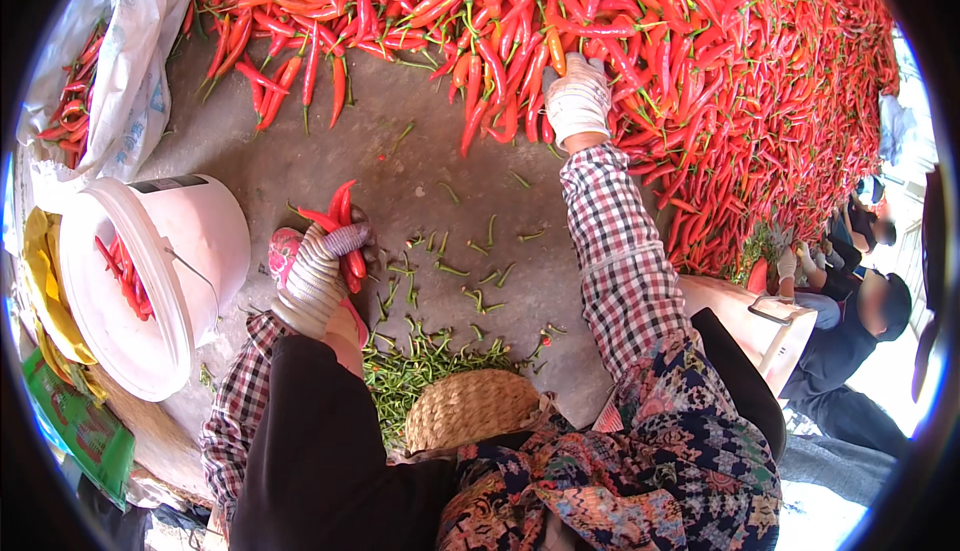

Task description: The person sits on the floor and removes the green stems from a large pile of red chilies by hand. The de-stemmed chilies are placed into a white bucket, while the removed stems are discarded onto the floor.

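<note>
My left hand (pixel 322 266), in a striped work glove with dark fingertips, is closed around several red chili peppers (pixel 346 213) above my shoe. Reaching forward, my right hand (pixel 579 97) in a whitish glove lies at the near edge of a large heap of red chili peppers (pixel 720 93). An orange chili (pixel 556 50) is at its fingertips; whether the fingers grip it cannot be told. Green stems (pixel 435 363) are piled on the concrete floor between my legs, with more scattered farther forward.
At left stands a white plastic bucket (pixel 202 228) with some red chilies inside. Behind it a white woven sack (pixel 124 63) holds more chilies. A woven straw seat (pixel 472 408) is near my body. A pale bucket (pixel 750 318) and co-workers (pixel 832 348) are at right.
</note>
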Demonstrator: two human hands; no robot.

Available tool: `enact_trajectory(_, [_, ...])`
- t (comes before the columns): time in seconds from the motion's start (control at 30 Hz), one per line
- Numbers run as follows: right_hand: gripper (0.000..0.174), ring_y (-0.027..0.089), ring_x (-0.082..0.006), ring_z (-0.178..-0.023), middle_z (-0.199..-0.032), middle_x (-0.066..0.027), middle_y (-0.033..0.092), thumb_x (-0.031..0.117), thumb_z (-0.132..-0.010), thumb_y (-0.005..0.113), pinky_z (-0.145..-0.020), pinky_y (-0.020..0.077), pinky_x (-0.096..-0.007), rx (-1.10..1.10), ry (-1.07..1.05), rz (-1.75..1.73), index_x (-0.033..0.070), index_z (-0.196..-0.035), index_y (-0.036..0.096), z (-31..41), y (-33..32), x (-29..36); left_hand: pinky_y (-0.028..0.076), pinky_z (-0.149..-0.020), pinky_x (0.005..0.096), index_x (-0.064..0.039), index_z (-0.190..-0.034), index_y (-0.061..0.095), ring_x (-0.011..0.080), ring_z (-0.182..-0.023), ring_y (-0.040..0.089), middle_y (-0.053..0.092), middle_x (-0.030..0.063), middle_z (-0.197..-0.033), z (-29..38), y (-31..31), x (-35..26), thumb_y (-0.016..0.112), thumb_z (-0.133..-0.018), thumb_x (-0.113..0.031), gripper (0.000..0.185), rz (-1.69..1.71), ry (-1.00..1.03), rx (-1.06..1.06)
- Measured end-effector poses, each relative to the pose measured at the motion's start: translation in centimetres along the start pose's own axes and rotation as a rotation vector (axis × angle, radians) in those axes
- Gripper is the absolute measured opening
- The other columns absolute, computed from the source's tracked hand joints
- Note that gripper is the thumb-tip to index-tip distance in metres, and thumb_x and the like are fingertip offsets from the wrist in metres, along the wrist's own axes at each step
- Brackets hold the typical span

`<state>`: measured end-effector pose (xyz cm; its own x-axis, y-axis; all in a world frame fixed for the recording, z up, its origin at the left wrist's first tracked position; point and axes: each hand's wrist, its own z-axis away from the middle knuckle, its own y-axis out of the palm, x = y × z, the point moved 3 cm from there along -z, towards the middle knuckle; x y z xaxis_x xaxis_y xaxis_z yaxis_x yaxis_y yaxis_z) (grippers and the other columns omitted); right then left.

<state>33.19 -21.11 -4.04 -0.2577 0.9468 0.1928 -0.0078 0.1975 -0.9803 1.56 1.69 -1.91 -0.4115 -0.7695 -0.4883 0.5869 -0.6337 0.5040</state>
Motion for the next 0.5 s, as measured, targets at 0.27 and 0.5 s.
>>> enact_trajectory(0.27, [0.02,0.056,-0.0165,-0.074,-0.084,-0.0067,0.061,0.022,-0.099,0.055,-0.069,0.0485,-0.0336,0.087,0.409,-1.24,0.004,-0.094,0.061,14.0,1.2,4.3,0.05,-0.058,0.0324,-0.006,-0.105,0.059,0.0188,-0.067,0.06,0.061,0.0058,-0.08,-0.8,-1.8,1.0,0.078,-0.078,-0.024,0.037,-0.084,0.043,-0.07])
enact_trajectory(0.5, [0.034,0.06,-0.0486,-0.089,-0.093,-0.0294,0.064,0.035,-0.097,0.061,-0.075,0.0504,-0.0491,0.82,-0.153,-0.905,0.003,-0.106,0.06,22.9,-0.3,14.7,0.048,-0.061,0.0267,-0.005,-0.105,0.067,0.0124,-0.068,0.059,0.063,0.0013,-0.08,0.3,-1.1,0.1,0.08,-0.079,-0.02,0.032,-0.286,0.072,-0.288])
